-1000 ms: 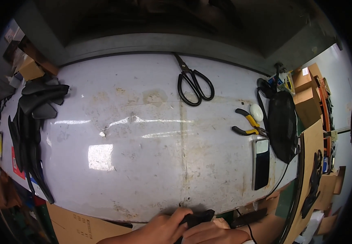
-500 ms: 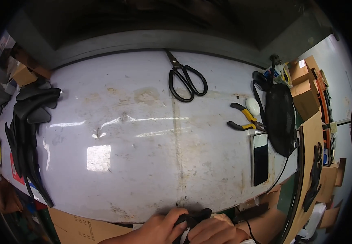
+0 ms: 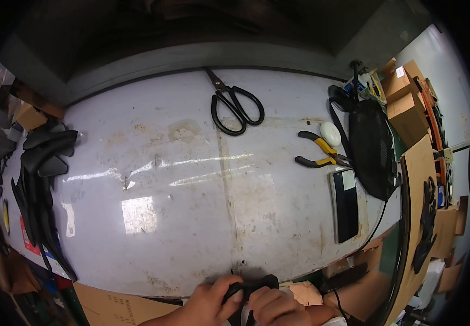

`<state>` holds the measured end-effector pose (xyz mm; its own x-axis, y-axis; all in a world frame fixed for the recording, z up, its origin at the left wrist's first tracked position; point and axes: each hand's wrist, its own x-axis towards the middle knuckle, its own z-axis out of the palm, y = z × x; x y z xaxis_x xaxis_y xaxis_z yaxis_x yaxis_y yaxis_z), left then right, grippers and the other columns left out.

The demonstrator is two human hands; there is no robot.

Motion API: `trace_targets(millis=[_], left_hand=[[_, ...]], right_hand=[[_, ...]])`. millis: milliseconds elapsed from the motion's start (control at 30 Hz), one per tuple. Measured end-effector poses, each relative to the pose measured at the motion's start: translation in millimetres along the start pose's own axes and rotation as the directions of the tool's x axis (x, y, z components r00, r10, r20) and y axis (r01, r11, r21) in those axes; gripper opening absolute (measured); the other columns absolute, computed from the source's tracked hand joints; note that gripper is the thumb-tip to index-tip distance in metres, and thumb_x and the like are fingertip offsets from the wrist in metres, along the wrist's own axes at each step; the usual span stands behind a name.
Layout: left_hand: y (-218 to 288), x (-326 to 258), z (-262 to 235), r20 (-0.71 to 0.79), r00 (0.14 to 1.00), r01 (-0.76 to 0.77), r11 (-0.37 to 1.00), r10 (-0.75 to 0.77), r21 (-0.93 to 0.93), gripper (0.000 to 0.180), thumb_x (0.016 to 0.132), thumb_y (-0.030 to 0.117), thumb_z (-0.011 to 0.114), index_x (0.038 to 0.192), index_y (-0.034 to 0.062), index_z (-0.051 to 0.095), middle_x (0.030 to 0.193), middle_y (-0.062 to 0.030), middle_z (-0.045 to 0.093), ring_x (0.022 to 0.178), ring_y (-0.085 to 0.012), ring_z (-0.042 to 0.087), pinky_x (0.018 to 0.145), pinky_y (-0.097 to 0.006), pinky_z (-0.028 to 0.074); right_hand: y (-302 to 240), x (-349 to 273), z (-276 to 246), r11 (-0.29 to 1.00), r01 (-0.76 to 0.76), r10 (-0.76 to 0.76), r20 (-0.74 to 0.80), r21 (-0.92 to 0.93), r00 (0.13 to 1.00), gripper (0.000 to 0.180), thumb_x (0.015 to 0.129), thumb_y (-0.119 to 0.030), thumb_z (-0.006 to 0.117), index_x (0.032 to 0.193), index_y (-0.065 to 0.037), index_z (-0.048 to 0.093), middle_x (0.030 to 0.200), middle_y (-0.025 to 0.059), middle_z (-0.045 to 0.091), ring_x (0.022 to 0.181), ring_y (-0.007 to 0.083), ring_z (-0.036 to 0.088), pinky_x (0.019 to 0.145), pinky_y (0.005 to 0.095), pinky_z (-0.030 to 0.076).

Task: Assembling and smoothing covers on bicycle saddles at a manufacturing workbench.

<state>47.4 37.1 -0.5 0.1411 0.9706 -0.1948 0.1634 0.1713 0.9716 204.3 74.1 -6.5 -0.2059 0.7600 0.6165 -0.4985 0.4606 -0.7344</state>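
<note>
My left hand and my right hand are side by side at the table's near edge. Both are closed around a black, soft-looking piece, whose kind I cannot make out. Its rounded end sticks out above my right hand's fingers, and its lower part is hidden by my hands. A bit of something white shows between the hands. Farther off on the table lie black-handled scissors, well apart from my hands.
Yellow-and-black pliers, a white egg-shaped object, a phone and a black mesh pouch with a cord lie at the right. Black strips are heaped at the left. Cardboard boxes stand beyond the right edge.
The view has shifted and tilted slightly, so the table's things appear a little displaced. My hands keep hold of the black piece, with the fingers slightly rearranged.
</note>
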Motion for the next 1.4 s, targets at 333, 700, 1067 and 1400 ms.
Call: trace_targets(millis=[333, 700, 1067, 1400], left_hand=[[-7, 2, -2, 0.071, 0.984, 0.167, 0.983, -0.162, -0.077, 0.013, 0.102, 0.014, 0.062, 0.109, 0.0027, 0.063, 0.069, -0.0092, 0.060, 0.064, -0.0122, 0.058, 0.058, -0.030, 0.046], [22, 6, 18, 0.262, 0.936, 0.241, 0.971, -0.233, 0.005, 0.042, 0.094, 0.024, 0.078, 0.130, 0.0063, 0.065, 0.080, -0.0128, 0.071, 0.064, -0.0186, 0.070, 0.060, -0.029, 0.056], [-1, -2, 27, 0.048, 0.993, -0.119, 0.958, 0.110, 0.260, 0.025, 0.094, 0.019, 0.070, 0.094, 0.0014, 0.052, 0.064, -0.0222, 0.060, 0.060, -0.0444, 0.064, 0.053, -0.050, 0.050], [-27, -7, 12, 0.239, 0.949, -0.241, 0.962, 0.207, 0.125, 0.038, 0.093, 0.026, 0.078, 0.121, 0.0025, 0.068, 0.065, -0.0116, 0.063, 0.053, -0.0272, 0.065, 0.052, -0.035, 0.053]], right_hand=[[-28, -22, -24, 0.985, 0.169, -0.169, 0.002, -0.042, 0.986, 0.020, 0.102, -0.026, 0.067, 0.101, -0.009, 0.058, 0.109, 0.0131, 0.058, 0.098, 0.0298, 0.061, 0.086, 0.0564, 0.053], [-31, 16, -46, 0.970, 0.237, -0.240, 0.323, 0.048, 0.915, 0.035, 0.091, -0.023, 0.080, 0.104, -0.001, 0.057, 0.083, 0.0151, 0.064, 0.065, 0.0282, 0.067, 0.062, 0.0432, 0.061], [-23, 24, -30, 0.996, 0.065, -0.053, 0.167, -0.069, 0.985, 0.024, 0.090, -0.013, 0.076, 0.095, 0.004, 0.059, 0.078, 0.0136, 0.063, 0.062, 0.0274, 0.064, 0.058, 0.0402, 0.057], [-40, 39, -34, 0.983, -0.050, 0.093, 0.254, -0.174, 0.963, 0.014, 0.084, -0.004, 0.075, 0.082, 0.004, 0.063, 0.067, 0.0124, 0.063, 0.054, 0.0272, 0.063, 0.052, 0.0402, 0.055]])
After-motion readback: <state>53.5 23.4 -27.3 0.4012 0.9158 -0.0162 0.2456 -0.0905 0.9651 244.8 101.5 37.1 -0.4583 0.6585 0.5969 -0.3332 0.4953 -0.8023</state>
